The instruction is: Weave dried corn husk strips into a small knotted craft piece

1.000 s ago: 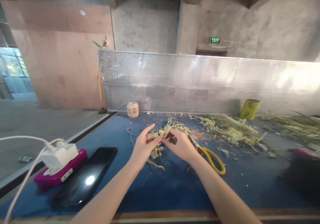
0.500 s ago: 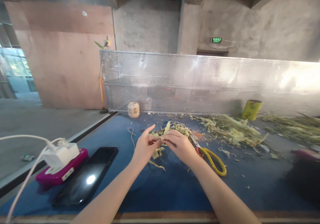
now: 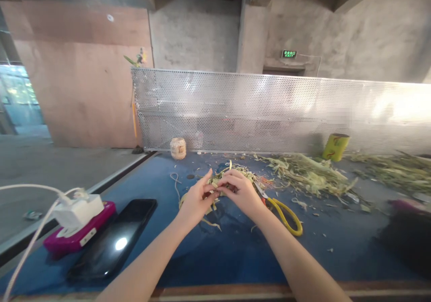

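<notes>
Hands closer together now, leaf strip (image 3: 220, 186) pinched, lying left-right

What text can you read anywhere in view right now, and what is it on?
"EXIT": green sign on the back wall; the characters above that word are too small to read.
Yellow can: red markings, unreadable.
Nothing else carries legible text.

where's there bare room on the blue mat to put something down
Bare blue mat lies along the near edge, between the phone and the scissors, under both forearms. It is crowded around the hands at the leaf strips and along the husk pile by the mesh screen.
</notes>
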`<state>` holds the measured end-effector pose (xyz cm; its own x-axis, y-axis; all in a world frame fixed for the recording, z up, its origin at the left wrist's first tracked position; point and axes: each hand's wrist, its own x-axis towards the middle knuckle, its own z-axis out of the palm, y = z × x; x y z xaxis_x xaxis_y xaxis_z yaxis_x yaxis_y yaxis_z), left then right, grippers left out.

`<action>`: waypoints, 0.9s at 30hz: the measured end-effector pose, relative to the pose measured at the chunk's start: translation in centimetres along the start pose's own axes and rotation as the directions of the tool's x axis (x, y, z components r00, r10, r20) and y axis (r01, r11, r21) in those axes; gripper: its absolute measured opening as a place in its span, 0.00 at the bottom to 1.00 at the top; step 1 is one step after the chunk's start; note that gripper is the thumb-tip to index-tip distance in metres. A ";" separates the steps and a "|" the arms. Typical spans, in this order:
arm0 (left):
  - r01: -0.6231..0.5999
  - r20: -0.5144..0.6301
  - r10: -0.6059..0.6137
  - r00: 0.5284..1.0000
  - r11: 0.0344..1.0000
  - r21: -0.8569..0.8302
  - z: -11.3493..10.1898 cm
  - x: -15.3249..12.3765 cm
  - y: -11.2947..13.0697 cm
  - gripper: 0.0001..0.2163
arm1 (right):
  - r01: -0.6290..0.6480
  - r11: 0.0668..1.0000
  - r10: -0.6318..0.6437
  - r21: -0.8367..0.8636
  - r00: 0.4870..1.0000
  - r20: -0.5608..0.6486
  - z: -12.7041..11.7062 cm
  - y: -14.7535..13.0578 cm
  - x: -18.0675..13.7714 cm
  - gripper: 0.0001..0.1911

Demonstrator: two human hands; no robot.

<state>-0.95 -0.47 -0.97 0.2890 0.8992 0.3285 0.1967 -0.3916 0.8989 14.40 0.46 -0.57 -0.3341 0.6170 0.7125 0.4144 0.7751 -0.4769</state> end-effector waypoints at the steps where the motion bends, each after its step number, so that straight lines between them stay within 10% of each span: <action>1: 0.000 0.003 0.000 1.000 1.000 -0.014 0.0 0.0 0.0 0.34 | -0.026 0.999 0.026 0.019 1.000 -0.006 0.0 0.0 0.0 0.05; 6: 0.024 0.024 -0.021 0.999 0.995 -0.095 0.2 -0.4 0.5 0.35 | -0.202 0.952 0.203 0.229 0.979 0.018 0.2 0.4 0.0 0.18; 27: 0.107 -0.063 -0.118 0.991 0.982 -0.155 0.2 -0.2 1.0 0.30 | -0.222 0.752 0.261 0.621 0.965 0.030 -0.8 -0.6 0.4 0.11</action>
<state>-0.58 -1.14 -0.19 0.2044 0.9496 0.2377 0.0789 -0.2580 0.9629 14.70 0.11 0.37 -0.2396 0.8015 0.5479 -0.1398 0.5300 -0.8364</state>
